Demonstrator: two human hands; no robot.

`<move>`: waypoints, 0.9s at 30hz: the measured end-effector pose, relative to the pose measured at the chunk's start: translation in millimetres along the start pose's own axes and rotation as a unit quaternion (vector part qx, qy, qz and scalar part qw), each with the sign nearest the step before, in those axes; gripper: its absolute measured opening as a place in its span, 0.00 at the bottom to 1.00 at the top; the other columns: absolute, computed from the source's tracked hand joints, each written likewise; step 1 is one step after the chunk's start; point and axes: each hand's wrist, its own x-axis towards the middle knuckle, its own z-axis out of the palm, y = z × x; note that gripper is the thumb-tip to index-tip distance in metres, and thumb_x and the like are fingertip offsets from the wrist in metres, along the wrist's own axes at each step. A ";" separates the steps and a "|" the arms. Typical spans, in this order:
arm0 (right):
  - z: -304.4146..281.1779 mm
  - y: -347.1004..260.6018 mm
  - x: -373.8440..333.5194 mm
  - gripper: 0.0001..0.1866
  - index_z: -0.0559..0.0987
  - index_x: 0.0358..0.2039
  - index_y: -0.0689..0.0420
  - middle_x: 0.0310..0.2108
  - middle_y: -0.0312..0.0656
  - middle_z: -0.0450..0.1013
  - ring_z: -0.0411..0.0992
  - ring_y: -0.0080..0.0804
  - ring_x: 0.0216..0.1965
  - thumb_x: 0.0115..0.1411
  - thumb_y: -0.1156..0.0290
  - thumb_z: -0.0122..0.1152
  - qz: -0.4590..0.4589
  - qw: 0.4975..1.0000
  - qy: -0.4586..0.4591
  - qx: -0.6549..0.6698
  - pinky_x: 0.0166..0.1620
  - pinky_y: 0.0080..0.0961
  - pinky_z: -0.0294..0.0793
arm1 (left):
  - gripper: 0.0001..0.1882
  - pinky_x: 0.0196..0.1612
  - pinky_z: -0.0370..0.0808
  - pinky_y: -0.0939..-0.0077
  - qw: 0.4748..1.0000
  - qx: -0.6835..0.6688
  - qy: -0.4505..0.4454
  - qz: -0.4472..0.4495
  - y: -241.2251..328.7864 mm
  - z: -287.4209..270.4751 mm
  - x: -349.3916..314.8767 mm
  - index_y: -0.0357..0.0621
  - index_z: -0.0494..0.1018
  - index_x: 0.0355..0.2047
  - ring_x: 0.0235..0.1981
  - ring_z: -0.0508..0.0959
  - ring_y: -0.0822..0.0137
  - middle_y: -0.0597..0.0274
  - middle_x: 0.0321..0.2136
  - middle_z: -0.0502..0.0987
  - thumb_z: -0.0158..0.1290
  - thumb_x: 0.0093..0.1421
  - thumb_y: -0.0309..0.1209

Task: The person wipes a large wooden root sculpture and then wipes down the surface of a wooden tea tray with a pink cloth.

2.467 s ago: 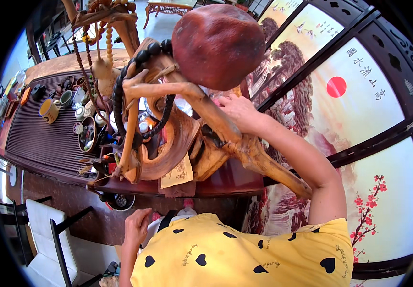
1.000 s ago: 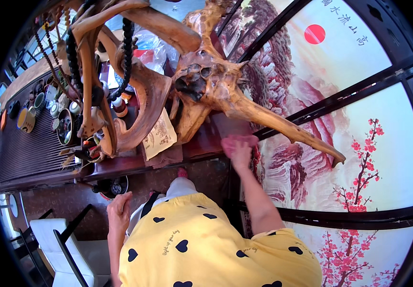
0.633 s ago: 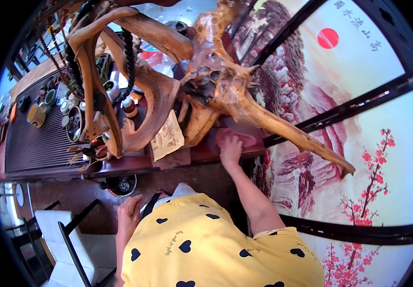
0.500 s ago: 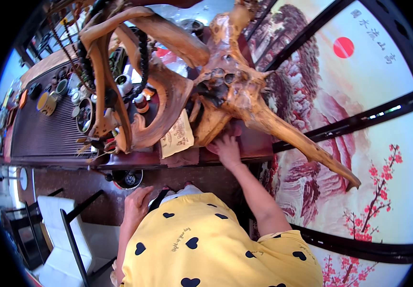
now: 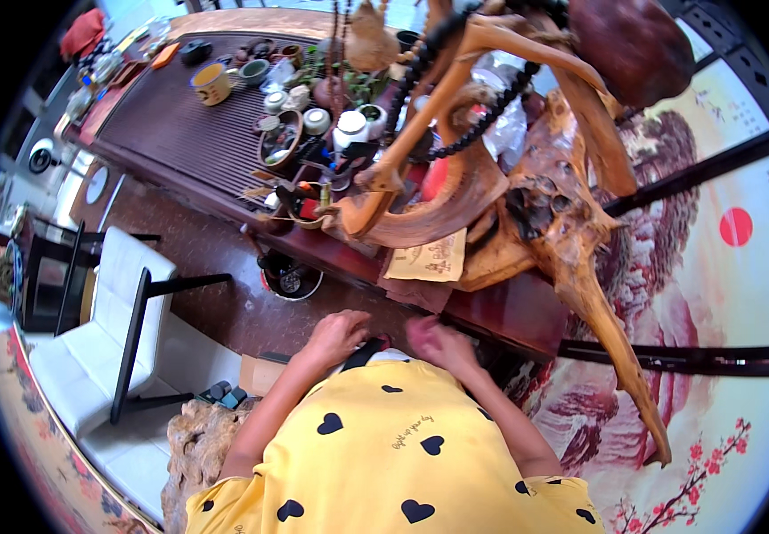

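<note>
My left hand (image 5: pixel 338 335) is in front of my body with its fingers curled in, and nothing shows in it. Close by on the right, my right hand (image 5: pixel 448 345) is smeared by motion, closed on what looks like a reddish cloth (image 5: pixel 420 333). Both hands are held off the table, short of its front edge. Beyond them, a piece of brown printed paper (image 5: pixel 429 258) lies over a dark maroon cloth (image 5: pixel 415 294) that hangs at the edge. A large polished driftwood stand (image 5: pixel 571 209) rises from the table's right end.
A dark slatted tea tray (image 5: pixel 170 133) carries a yellow cup (image 5: pixel 211 84), small pots and jars. Black bead strings (image 5: pixel 478 133) hang on the wood. A white chair (image 5: pixel 117 320) stands at left, a bin (image 5: pixel 292 278) under the table edge, a painted screen (image 5: pixel 705 267) at right.
My right hand has come back off the table toward my body, near the left hand. My left hand is raised a little and further forward. The view has turned toward the left.
</note>
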 end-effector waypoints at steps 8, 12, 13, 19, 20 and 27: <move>9.9 -119.6 99.1 0.30 0.66 0.61 0.56 0.53 0.51 0.68 0.74 0.47 0.46 0.57 0.70 0.59 -0.263 0.934 0.029 0.239 0.49 0.41 0.73 | 0.50 0.49 0.76 0.70 0.841 -0.533 0.076 -0.063 -5.7 7.8 -0.4 0.51 0.48 0.71 0.53 0.72 0.67 0.61 0.58 0.65 0.66 0.55 0.44; -15.9 -139.1 95.5 0.30 0.64 0.63 0.57 0.55 0.48 0.62 0.74 0.36 0.41 0.58 0.78 0.56 -0.221 0.926 -0.006 0.306 0.45 0.28 0.75 | 0.28 0.45 0.78 0.75 0.729 -0.649 0.202 -0.075 -7.5 -9.9 8.4 0.43 0.66 0.59 0.43 0.78 0.69 0.59 0.47 0.76 0.58 0.58 0.23; -21.8 -140.7 93.0 0.30 0.65 0.63 0.57 0.57 0.47 0.60 0.74 0.32 0.40 0.58 0.80 0.55 -0.196 0.926 -0.010 0.323 0.43 0.22 0.75 | 0.27 0.42 0.78 0.77 0.761 -0.586 0.277 -0.030 -30.3 -5.5 20.0 0.41 0.68 0.57 0.40 0.78 0.70 0.61 0.42 0.77 0.56 0.56 0.19; -29.6 -83.4 83.6 0.18 0.74 0.48 0.59 0.45 0.48 0.69 0.74 0.47 0.39 0.56 0.83 0.55 -0.202 0.971 0.038 0.124 0.43 0.35 0.75 | 0.25 0.46 0.73 0.71 0.825 -0.040 0.564 -0.017 -52.6 -16.7 67.6 0.41 0.70 0.51 0.38 0.75 0.61 0.49 0.47 0.66 0.53 0.51 0.15; -31.7 -78.8 82.8 0.16 0.75 0.47 0.59 0.45 0.48 0.69 0.74 0.49 0.40 0.56 0.82 0.55 -0.207 0.972 0.030 0.111 0.43 0.37 0.75 | 0.25 0.46 0.73 0.69 0.835 -0.035 0.548 -0.022 -57.6 -10.0 75.4 0.42 0.71 0.50 0.39 0.74 0.60 0.50 0.47 0.66 0.53 0.49 0.15; -31.3 -70.8 76.5 0.12 0.77 0.43 0.60 0.39 0.50 0.71 0.73 0.53 0.41 0.58 0.79 0.54 -0.189 0.979 -0.017 0.076 0.44 0.39 0.73 | 0.24 0.45 0.75 0.62 0.946 -0.028 0.298 0.124 -26.7 58.5 71.0 0.47 0.76 0.42 0.46 0.74 0.50 0.53 0.45 0.69 0.56 0.43 0.15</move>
